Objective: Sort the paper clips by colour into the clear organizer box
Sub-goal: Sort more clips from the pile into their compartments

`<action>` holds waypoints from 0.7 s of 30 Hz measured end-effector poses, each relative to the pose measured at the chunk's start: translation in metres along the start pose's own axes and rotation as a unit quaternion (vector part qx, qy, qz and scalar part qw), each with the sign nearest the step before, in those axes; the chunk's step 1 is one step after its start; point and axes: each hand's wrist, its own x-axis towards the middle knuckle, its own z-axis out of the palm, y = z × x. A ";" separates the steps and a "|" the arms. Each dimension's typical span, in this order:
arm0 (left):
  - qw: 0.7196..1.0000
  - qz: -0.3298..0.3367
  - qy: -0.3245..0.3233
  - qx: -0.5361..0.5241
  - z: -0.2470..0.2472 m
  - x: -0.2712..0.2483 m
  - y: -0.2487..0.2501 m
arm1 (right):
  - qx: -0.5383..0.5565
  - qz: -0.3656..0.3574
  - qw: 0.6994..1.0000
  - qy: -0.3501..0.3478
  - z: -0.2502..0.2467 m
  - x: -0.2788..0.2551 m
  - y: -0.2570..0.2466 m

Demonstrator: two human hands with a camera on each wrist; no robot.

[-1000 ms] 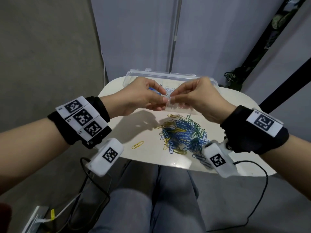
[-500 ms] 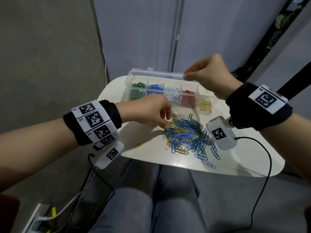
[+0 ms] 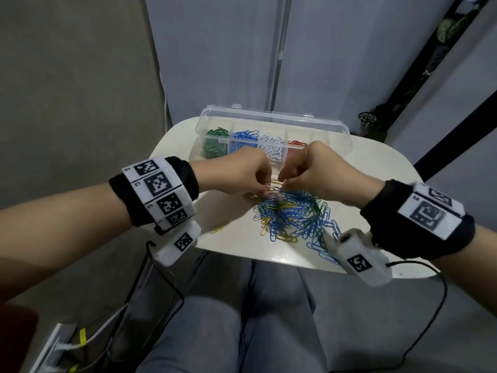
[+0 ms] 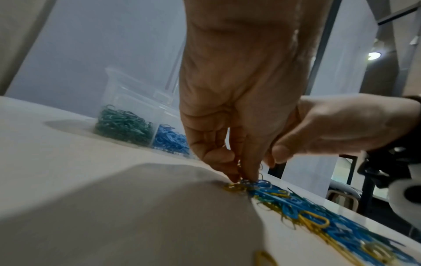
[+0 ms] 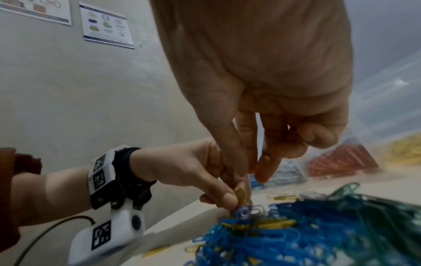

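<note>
Both hands pinched yellow paper clips (image 5: 241, 195) at the far edge of the mixed pile (image 3: 293, 216): the left hand (image 3: 242, 175) gripped them between thumb and fingertips, and the right hand (image 3: 320, 170) met it fingertip to fingertip, its fingers curled down onto the same clips. Blue, yellow and green clips lay heaped on the white table (image 3: 236, 243), just before the open clear organizer box (image 3: 271, 119), which held green, blue, white, red and yellow clips in separate compartments.
</note>
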 end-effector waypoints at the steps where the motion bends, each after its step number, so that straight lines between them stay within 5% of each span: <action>1: 1.000 -0.008 -0.004 -0.027 -0.001 -0.001 -0.002 | 0.005 0.005 1.000 -0.009 0.003 -0.001 0.002; 5: 0.983 -0.050 -0.017 -0.174 -0.007 -0.006 -0.006 | 0.077 0.017 0.997 -0.016 0.009 -0.004 0.004; 14: 0.953 -0.071 -0.030 -0.292 -0.014 -0.012 -0.002 | 0.279 0.055 0.959 0.000 0.007 -0.003 0.000; 21: 0.934 -0.092 -0.023 -0.344 -0.018 -0.016 -0.001 | 0.322 0.084 0.943 0.013 0.000 -0.007 -0.002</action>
